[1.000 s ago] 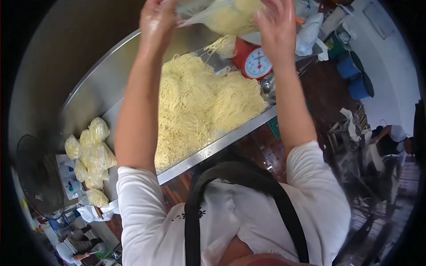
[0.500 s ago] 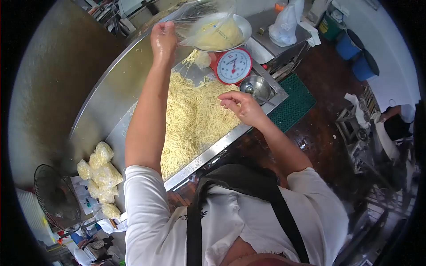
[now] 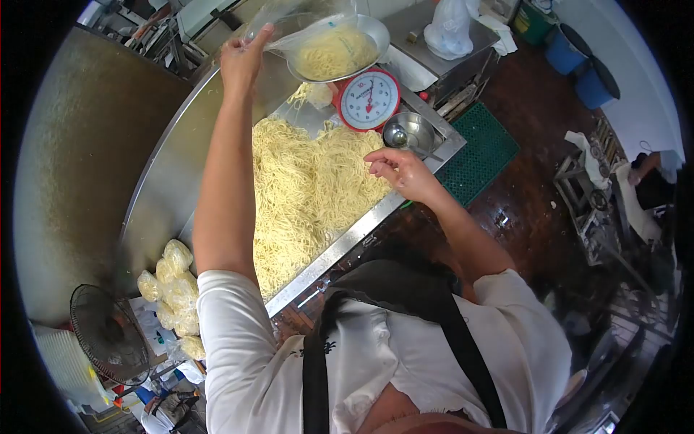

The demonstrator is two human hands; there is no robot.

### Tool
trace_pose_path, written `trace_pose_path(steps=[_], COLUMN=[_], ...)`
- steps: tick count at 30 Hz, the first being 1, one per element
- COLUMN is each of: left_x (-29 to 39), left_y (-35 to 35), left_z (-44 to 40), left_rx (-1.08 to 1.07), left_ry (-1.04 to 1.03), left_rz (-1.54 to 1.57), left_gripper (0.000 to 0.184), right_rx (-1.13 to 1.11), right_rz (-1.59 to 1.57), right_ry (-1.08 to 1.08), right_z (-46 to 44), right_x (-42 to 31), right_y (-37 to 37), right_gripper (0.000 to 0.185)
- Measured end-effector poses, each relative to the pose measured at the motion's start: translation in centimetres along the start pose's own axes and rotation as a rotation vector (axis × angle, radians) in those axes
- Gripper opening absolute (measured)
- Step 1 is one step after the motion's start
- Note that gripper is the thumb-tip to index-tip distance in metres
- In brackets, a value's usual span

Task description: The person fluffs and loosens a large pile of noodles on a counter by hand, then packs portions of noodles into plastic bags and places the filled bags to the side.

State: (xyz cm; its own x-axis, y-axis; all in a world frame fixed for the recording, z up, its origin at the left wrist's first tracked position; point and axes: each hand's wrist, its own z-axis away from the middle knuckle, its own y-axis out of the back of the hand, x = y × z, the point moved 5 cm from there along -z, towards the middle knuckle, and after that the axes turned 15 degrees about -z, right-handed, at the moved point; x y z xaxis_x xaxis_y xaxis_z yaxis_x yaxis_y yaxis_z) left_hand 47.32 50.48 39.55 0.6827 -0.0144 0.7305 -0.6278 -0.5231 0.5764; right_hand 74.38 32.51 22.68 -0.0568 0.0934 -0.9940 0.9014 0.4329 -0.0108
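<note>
The left hand point(image 3: 242, 65) is closed on the edge of a clear bag point(image 3: 314, 32), with the thumb pointing up. The bag has some noodles in it and sits in the round pan point(image 3: 384, 45) on top of a red scale point(image 3: 369, 100). The right hand point(image 3: 403, 173) is half open, with its fingers loosely bent, and holds nothing that I can see. It is at the right side of a big pile of yellow noodles point(image 3: 311, 195), but I cannot tell if the fingertips touch them.

The pile lies on a shiny metal tabletop point(image 3: 343, 244), just in front of the scale. A metal bowl point(image 3: 423, 129) stands beside the scale, near the right hand, with a ladle point(image 3: 398, 136) in it. Over past the left arm there is a heap of small bags point(image 3: 179, 293), packed with something yellow. A round fan point(image 3: 108, 333) is near them. On the other side, a green mat point(image 3: 477, 155) lies on the brown floor point(image 3: 524, 210), and two blue bins point(image 3: 597, 83) stand by the wall.
</note>
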Motion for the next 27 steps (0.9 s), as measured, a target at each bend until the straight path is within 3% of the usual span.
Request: trace_pose_path(steps=[3, 6, 9, 10, 11, 13, 15, 16, 17, 18, 21, 22, 25, 27], left_x=[0.4, -1.6, -2.7, -1.8, -2.3, 0.1, 0.7, -1.1, -1.2, -1.3, -6.7, -12.3, -19.8, -32.0], left_y=[-0.2, -2.3, -3.8, -2.7, -2.8, 1.1, 6.3, 8.3, 13.3, 18.2, 30.3, 34.5, 46.2, 52.8], left_z=[-0.1, -1.1, -0.4, 1.1, 0.3, 3.6, 4.9, 4.0, 6.2, 8.8, 14.2, 15.2, 21.7, 24.5], left_rx=[-0.032, -0.212, -0.453, -0.338, -0.169, -0.166, 0.695, 0.397, 0.009, -0.265, 0.319, 0.405, 0.529, 0.318], left_ry=[0.017, 0.135, -0.007, 0.106, -0.194, -0.172, -0.806, -0.519, -0.385, -0.093, 0.171, 0.101, 0.152, 0.363], left_rz=[0.071, 0.178, 0.468, 0.525, 0.416, 0.38, -0.273, 0.052, 0.542, 1.011, 0.582, 0.449, -0.161, -0.056], left_gripper=[0.059, 0.054, 0.035, 0.026, 0.025, 0.027, 0.029, 0.022, 0.018, 0.015, 0.014, 0.017, 0.015, 0.015], right_rx=[0.005, -0.01, -0.05, -0.079, -0.061, -0.107, -0.105, -0.133, -0.147, -0.18, -0.246, -0.252, -0.301, -0.335], right_rz=[0.011, -0.01, -0.035, -0.041, -0.045, -0.065, 0.014, 0.025, 0.035, 0.035, 0.075, 0.099, 0.105, 0.137], right_ry=[-0.016, -0.059, -0.058, -0.049, -0.058, -0.074, -0.083, -0.069, -0.059, -0.088, -0.147, -0.162, -0.219, -0.221], right_z=[0.5, 0.8, 0.8, 0.6, 0.4, -0.4, -0.9, -1.2, -1.4, -1.5, -2.1, -2.2, -3.0, -3.6], right_x=[0.4, 1.2, 1.8, 2.0, 2.4, 3.6, 3.2, 3.4, 3.7, 3.5, 4.7, 5.2, 6.1, 5.8], right_y=[0.1, -0.5, -1.8, -2.7, -3.1, -4.9, -6.6, -7.2, -7.8, -8.7, -10.7, -11.5, -14.9, -18.0], right_gripper=[0.024, 0.024, 0.023, 0.023, 0.023, 0.024, 0.025, 0.024, 0.023, 0.023, 0.023, 0.023, 0.023, 0.023])
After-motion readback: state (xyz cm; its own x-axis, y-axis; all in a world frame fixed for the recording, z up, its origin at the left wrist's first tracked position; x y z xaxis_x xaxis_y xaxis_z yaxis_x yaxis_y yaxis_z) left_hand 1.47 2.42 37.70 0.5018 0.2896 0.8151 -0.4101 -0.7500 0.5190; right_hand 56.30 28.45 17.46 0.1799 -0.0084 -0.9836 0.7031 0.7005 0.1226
